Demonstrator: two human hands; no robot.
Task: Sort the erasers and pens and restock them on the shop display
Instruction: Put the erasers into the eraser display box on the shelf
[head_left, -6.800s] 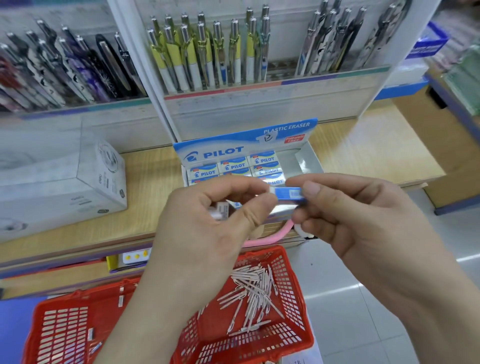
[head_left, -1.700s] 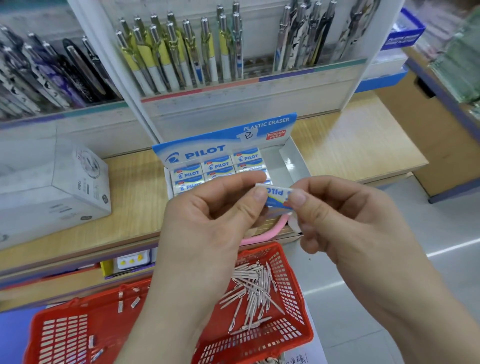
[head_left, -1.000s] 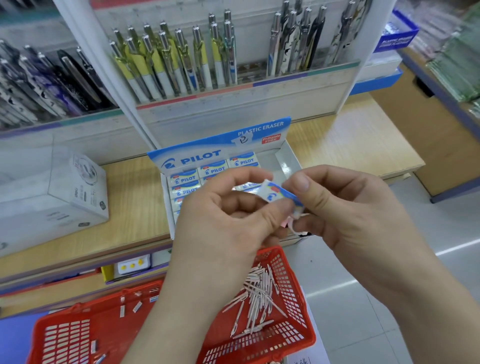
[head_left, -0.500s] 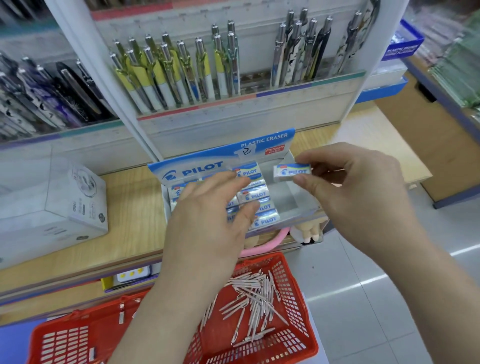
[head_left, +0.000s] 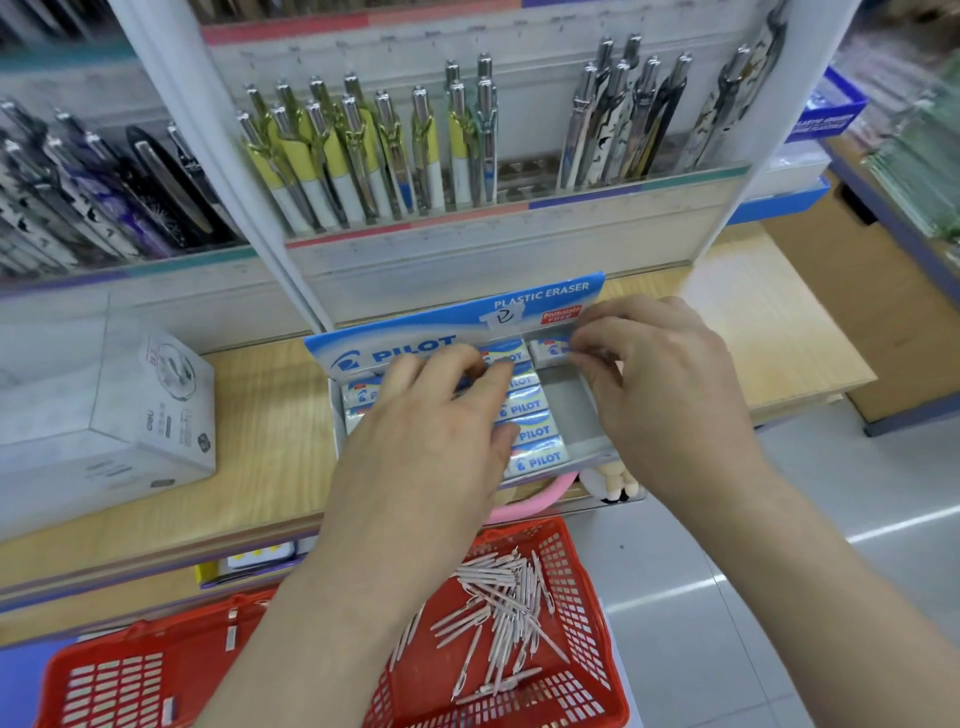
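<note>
A blue and white Pilot eraser display box (head_left: 584, 426) stands on the wooden shelf, with several erasers (head_left: 530, 434) stacked in its left and middle columns. My right hand (head_left: 660, 395) pinches one eraser (head_left: 549, 349) at the back of the box's right column. My left hand (head_left: 436, 421) lies over the stacked erasers, fingertips on the back rows; whether it holds one I cannot tell. Below, a red basket (head_left: 587, 691) holds several pale pens (head_left: 498, 618).
Racks of pens (head_left: 363, 156) stand upright behind the box. A grey carton (head_left: 119, 410) sits on the shelf (head_left: 270, 415) at the left. A pink band (head_left: 524, 506) hangs at the shelf's front edge. Grey floor (head_left: 779, 545) lies to the right.
My right hand has carried the eraser forward and down into the back of the box's right column. My left hand has slid farther over the stacked erasers.
</note>
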